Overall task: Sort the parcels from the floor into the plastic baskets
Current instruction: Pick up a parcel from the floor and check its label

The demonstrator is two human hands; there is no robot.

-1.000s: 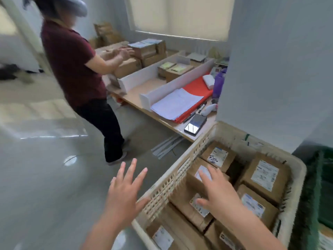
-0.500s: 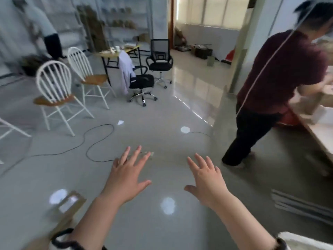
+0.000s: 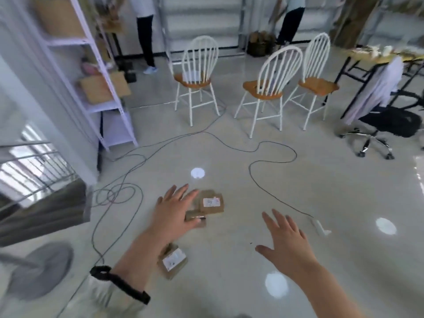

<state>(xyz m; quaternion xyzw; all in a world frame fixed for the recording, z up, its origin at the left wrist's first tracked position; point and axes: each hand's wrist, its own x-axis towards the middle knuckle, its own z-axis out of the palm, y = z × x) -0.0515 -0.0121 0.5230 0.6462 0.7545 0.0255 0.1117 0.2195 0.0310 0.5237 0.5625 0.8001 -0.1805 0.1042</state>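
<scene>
both hands empty, fingers spread: left hand [image 3: 171, 212] over floor parcels [image 3: 211, 204], right hand [image 3: 285, 243] beside, no baskets in view; reach step, next needs a grip on one.

Brown parcels [image 3: 210, 204] with white labels, pale grey glossy floor [image 3: 229, 260], white chairs [image 3: 270, 88] with orange seats, apparently lilac-white shelving [image 3: 98, 88], dark cable [image 3: 270, 154].

- White chairs [image 3: 263, 91] with orange seats, three in a row.
- Black cords [image 3: 259, 188] in long loops.
- White shelf [image 3: 103, 109] on the left, brown box [image 3: 104, 88] on it.
- Black wheelie chair [image 3: 394, 125] on the right.
- Round grey stand [image 3: 39, 271] bottom left.
</scene>
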